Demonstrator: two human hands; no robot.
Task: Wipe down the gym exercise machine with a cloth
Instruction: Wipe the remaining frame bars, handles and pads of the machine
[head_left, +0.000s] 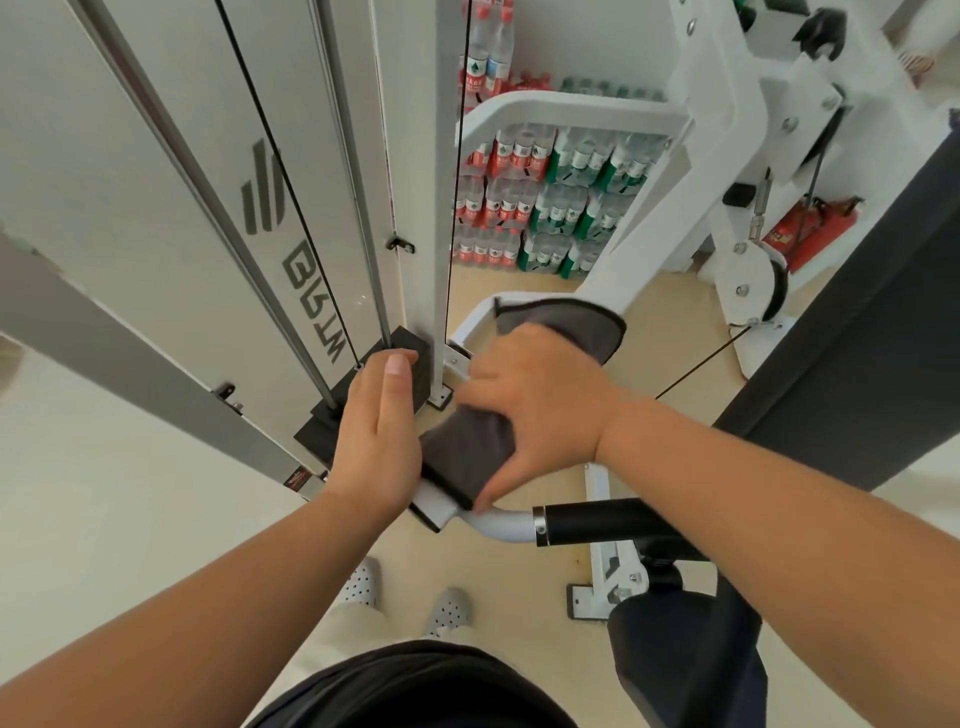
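Cloth: grey cloth (569, 326) lies draped over the white arm of the machine (649, 223) — one end shows above the right hand, the other end below it, near the arm's lower tip.
Right hand: the right hand (537, 402) sits on top of the cloth, fingers curled over the far edge of the arm and thumb spread down the near edge — it clasps cloth and arm together.
Left hand: the left hand (376, 434) is flat, fingers straight and together, thumb on top, laid against the left side of the arm just beside the cloth; it holds nothing.
Handle: a black grip (597, 519) on a curved silver bar sticks out to the right from the arm's lower tip, just below the right thumb.
Weights: black plates (410, 343) sit at the foot of two steel rods, just beyond the left fingertips.
Cables: two thin black cables (460, 182) run down in front of the pale panel (130, 156), which bears a grey logo.
Pad: a black pad (675, 654) is at lower right, under the right forearm.
Bottles: shrink-wrapped packs of water bottles (545, 197) are stacked on the floor behind the machine.
Extinguisher: a red extinguisher (810, 228) lies at far right.
Feet: pale perforated shoes (447, 613) stand on the beige floor.
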